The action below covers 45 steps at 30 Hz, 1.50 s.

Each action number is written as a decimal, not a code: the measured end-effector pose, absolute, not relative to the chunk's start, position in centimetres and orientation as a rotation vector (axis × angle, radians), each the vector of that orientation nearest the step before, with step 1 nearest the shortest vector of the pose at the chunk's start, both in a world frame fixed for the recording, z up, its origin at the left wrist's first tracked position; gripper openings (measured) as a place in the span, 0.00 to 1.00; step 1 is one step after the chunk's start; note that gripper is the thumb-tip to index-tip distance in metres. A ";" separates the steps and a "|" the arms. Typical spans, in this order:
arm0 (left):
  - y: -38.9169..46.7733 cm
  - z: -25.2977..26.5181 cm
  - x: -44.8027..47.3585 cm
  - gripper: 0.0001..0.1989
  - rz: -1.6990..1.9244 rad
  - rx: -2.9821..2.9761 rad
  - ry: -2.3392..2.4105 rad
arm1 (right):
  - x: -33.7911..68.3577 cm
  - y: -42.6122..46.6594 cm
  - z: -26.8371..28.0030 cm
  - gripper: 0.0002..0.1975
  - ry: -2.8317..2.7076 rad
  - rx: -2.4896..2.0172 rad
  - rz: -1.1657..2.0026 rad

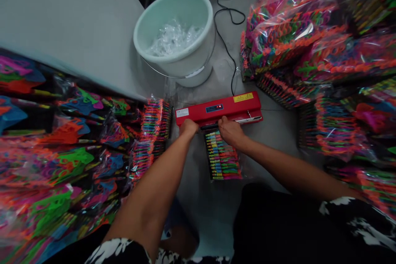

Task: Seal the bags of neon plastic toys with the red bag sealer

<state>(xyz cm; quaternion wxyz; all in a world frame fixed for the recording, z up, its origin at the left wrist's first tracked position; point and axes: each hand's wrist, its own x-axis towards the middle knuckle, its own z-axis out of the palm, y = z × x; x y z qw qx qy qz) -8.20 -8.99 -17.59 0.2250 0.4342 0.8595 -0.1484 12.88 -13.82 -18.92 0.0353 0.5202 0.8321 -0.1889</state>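
The person's left hand [188, 127] and right hand [230, 132] both bear on the front edge of the red sealer [201, 112], fingers curled, though I can't tell whether either grip pinches anything. A clear packet of colourful sticks [223, 161] lies at the sealer's six o'clock, a pale bucket [185, 67] at eleven, heaped bags [293, 41] at two.

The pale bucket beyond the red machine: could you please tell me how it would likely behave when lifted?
The bucket would probably feel light for its size, as crumpled clear plastic is all that shows inside. Its evenly round shape suggests fairly stiff sides. Lifted by its wire handle, it may swing.
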 end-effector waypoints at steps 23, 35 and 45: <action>-9.7 -17.8 -6.9 0.18 -0.242 1.091 2.475 | 13.0 -13.7 -18.3 0.20 2.526 1.595 -0.662; -9.9 -17.0 -7.1 0.17 -0.250 1.109 2.449 | 13.2 -13.7 -18.1 0.20 2.548 1.587 -0.621; -9.2 -16.2 -3.4 0.14 -0.055 1.094 2.367 | 13.1 -13.7 -18.4 0.19 2.547 1.597 -0.647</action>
